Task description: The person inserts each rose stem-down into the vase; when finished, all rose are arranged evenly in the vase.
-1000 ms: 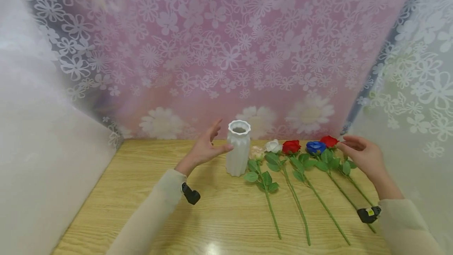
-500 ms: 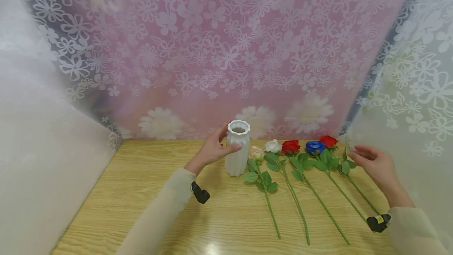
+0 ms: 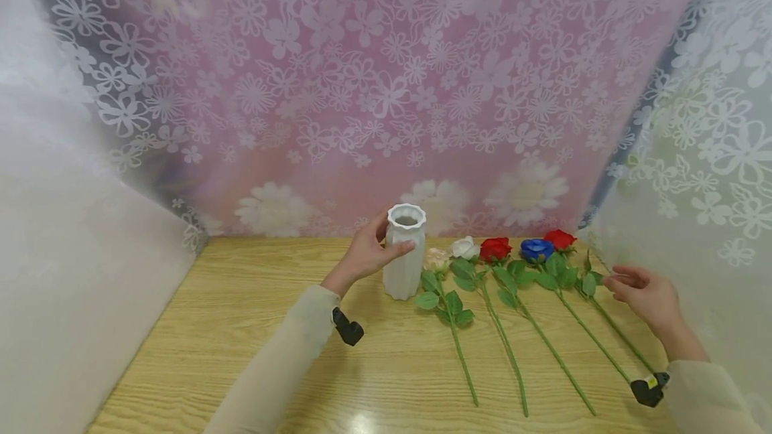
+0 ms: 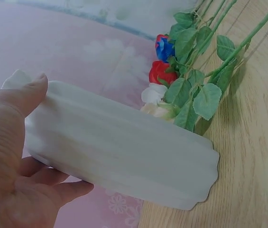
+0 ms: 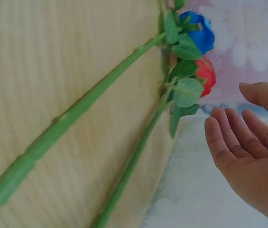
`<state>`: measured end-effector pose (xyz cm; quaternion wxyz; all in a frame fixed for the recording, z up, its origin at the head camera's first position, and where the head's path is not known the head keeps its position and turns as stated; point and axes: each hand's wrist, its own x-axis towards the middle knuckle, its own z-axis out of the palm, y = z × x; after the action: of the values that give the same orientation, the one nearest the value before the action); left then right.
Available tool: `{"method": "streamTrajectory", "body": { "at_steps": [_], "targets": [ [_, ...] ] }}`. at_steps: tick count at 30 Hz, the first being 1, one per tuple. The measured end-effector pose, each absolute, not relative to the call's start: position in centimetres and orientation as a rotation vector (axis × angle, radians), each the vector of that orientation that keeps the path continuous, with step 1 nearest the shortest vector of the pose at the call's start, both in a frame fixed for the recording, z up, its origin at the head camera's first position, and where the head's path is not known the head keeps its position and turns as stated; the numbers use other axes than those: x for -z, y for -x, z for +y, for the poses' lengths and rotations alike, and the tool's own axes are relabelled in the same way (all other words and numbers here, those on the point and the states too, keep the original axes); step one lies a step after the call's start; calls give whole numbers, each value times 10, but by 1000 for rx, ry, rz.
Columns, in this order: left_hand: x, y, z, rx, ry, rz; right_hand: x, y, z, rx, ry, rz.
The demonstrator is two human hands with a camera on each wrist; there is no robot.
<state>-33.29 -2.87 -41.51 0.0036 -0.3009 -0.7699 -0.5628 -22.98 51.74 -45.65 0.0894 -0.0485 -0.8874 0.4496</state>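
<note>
A white vase (image 3: 404,266) with a scalloped rim stands upright on the table. My left hand (image 3: 369,253) grips its upper part, thumb across the front and fingers round the far left side. In the left wrist view the same vase (image 4: 124,142) fills the middle, the thumb near its rim. My right hand (image 3: 648,300) hovers at the far right with relaxed fingers and holds nothing. Nearest to it lies the right-hand red rose (image 3: 560,240), whose leaves and stem also show in the right wrist view, beside the blue rose (image 5: 199,33).
Right of the vase lie a cream rose (image 3: 437,259), a white rose (image 3: 466,248), and another red rose (image 3: 496,249), stems toward the front. The wooden table (image 3: 241,340) ends at a flowered pink curtain (image 3: 338,119) behind, with pale sheeting on both sides.
My left hand has moved right and closed round the vase. The right hand has drawn back from the far red rose, toward the front right. The roses lie as before.
</note>
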Motion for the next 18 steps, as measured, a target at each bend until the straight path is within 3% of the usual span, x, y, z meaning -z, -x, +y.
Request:
{"method": "streamTrajectory", "body": {
  "at_steps": [18],
  "targets": [
    [416, 332, -27, 1815, 901, -2408, 489, 221, 528, -1162, 259, -2800]
  ]
}}
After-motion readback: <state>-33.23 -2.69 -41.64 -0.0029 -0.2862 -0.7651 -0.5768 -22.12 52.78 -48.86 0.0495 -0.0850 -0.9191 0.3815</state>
